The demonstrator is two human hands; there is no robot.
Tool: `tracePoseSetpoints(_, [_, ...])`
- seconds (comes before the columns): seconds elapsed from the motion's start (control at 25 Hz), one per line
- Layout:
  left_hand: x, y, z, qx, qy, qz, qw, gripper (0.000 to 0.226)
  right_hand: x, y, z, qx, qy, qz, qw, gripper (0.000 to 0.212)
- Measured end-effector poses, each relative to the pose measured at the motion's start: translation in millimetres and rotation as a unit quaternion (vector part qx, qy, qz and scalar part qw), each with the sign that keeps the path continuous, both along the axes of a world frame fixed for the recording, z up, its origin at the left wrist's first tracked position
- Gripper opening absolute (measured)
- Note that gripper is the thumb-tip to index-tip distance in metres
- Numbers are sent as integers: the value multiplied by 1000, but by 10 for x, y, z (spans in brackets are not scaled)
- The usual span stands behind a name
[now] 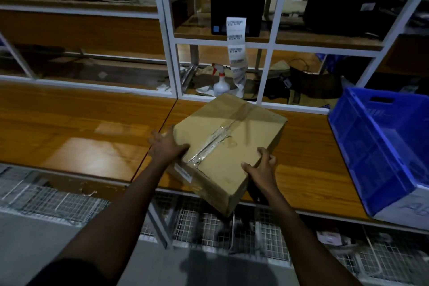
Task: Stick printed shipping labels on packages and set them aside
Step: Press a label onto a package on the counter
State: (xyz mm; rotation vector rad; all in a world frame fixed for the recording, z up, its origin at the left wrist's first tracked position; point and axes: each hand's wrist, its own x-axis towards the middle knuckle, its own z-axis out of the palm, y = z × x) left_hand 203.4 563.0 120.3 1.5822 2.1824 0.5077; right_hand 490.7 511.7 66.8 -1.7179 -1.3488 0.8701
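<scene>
You have the box on the near edge of the table, turned at an angle with one corner hanging past the edge toward you. Your left hand clasps its left side, thumb on top. Your right hand curls over its near right edge. Both grip it, likely to steady or turn it for labelling. The strip of labels hangs from the printer on the far shelf, within reach beyond the box.

Dim, bluish scene — a soft glare patch on the wooden table just left of the left hand; shelving beyond bows, edges blurred
</scene>
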Motion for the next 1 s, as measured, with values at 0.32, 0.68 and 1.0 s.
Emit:
tracePoseSetpoints(0.32, [-915, 240, -156, 58, -161, 83, 982, 99, -833, 501, 7, 10, -60, 103, 993, 73])
tracePoseSetpoints(0.68, [-2451, -117, -277, 79, -63, 224, 969, 79, -2712, 979, 143, -41, -47, 355, 933, 100])
tracePoseSetpoints(1.0, [-3001, -221, -579, 116, -23, 66, 991, 90, -3839, 1458, 76, 44, -136, 391, 909, 73])
